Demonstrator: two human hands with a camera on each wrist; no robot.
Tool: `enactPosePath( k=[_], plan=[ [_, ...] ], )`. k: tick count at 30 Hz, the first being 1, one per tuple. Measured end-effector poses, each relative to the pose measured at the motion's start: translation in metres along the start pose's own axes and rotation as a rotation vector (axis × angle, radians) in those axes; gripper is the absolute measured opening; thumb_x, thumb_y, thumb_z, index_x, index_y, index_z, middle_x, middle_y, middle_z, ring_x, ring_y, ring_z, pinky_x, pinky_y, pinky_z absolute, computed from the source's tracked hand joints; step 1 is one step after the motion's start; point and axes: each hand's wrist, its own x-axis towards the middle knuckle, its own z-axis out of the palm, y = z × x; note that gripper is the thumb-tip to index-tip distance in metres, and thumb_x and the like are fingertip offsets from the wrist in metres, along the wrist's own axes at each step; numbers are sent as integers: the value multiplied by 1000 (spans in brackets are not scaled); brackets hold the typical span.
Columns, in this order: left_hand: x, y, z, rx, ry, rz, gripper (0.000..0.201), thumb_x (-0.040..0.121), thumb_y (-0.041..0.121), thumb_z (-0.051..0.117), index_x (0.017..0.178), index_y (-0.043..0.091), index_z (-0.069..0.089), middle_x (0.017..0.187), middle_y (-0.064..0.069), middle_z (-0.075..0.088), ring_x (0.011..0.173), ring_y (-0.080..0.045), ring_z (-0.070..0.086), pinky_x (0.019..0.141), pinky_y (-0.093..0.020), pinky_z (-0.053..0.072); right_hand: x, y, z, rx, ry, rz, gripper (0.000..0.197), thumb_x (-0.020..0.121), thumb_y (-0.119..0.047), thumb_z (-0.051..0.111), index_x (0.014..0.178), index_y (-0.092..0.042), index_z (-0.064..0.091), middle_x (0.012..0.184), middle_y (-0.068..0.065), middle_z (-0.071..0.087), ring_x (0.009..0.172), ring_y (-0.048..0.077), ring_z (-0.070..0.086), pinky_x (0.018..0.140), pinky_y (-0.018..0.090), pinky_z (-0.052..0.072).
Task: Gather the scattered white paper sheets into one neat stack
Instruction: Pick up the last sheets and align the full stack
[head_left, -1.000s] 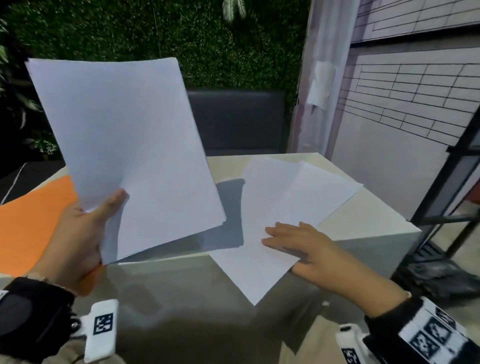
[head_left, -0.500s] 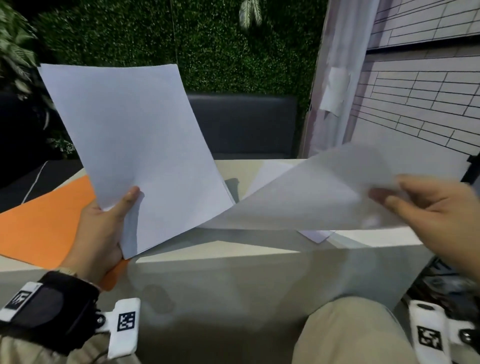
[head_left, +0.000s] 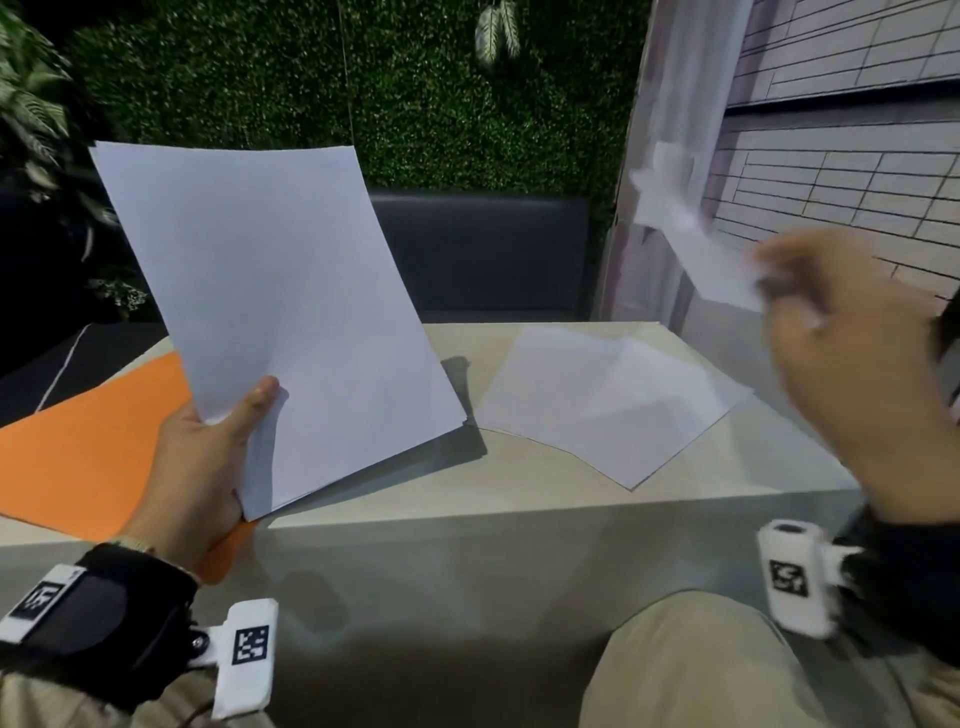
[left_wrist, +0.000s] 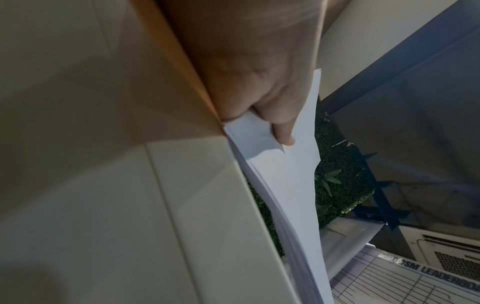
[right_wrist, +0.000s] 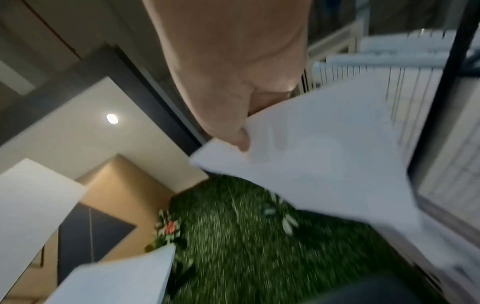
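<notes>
The left hand (head_left: 197, 467) fingers clamp the gathered stack (head_left: 280, 312), tilted up above an orange sheet (head_left: 88, 452). The right hand (head_left: 852, 364) fingers pinch one raised sheet (right_wrist: 324, 154). Two sheets (head_left: 608, 400) lie overlapping on the worktop (head_left: 467, 499).

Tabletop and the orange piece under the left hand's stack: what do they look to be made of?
Tabletop: apparently a pale beige laminate or stone-look slab with a smooth satin finish, since it shows soft shadows and sheen; the exact material is unclear. Orange sheet: thin, flat and matte, probably card or paper. The white stack held by the left hand bends like ordinary paper.
</notes>
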Motion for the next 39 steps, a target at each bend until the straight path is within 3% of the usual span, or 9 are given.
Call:
enactPosePath(
  k=[4,7,9,16,19,23,31,36,39],
  plan=[
    [-1,2,1,6,22,-8,37,103,26,75,138,14,73,136,-1,78,129,-22,73,119,-48,49,-36,-7,69,-163,-576,94,32,104,-20,49,125,-40,63,108,7,77,93,34,70,84,43,58],
    [1,0,1,26,43,-8,36,103,24,74,138,16,73,136,1,78,129,-18,72,119,-44,49,-53,0,101,-250,-742,91,26,109,-31,42,120,-44,62,103,1,77,85,25,69,78,40,58],
    [2,2,2,36,41,-8,36,103,24,75,138,16,73,135,2,79,128,-16,73,118,-42,49,-62,-3,112,-201,-792,93,29,111,-42,41,129,-42,63,117,-5,75,104,22,68,87,35,53],
    [3,-3,-1,9,30,5,37,103,23,75,138,14,73,137,1,78,130,-18,72,119,-43,49,-93,-23,75,-214,-1014,34,106,73,-97,50,162,-44,29,167,-19,35,155,14,34,123,37,34],
    [3,-2,-1,9,30,-12,32,103,21,74,135,16,75,135,1,79,128,-19,74,118,-44,50,-107,-12,59,-243,-1047,-106,86,86,-69,71,159,-52,30,161,-35,26,157,2,26,124,25,27],
    [2,0,0,6,41,-16,27,103,20,74,129,17,77,132,2,80,125,-16,75,116,-41,51,-97,2,34,-82,-937,-46,45,98,-21,70,132,-51,66,129,-44,53,130,-8,56,115,14,37],
    [1,0,2,0,24,-1,29,104,20,73,133,16,75,134,4,79,126,-14,74,112,-35,52,-58,10,14,107,-1174,93,41,83,-46,81,124,-44,75,122,-40,69,118,-13,64,110,18,48],
    [-1,1,4,-11,9,7,25,104,19,72,129,18,76,131,8,80,120,-6,76,98,-22,60,-60,16,19,204,-1182,150,37,82,-37,86,118,-39,80,125,-33,71,122,-17,60,107,5,41],
    [-1,2,3,-17,10,0,23,104,18,72,127,18,76,127,8,82,116,-6,77,89,-15,61,-56,20,20,189,-1144,144,36,84,-51,73,106,-25,85,96,-18,80,92,-5,71,90,20,54]
  ],
)
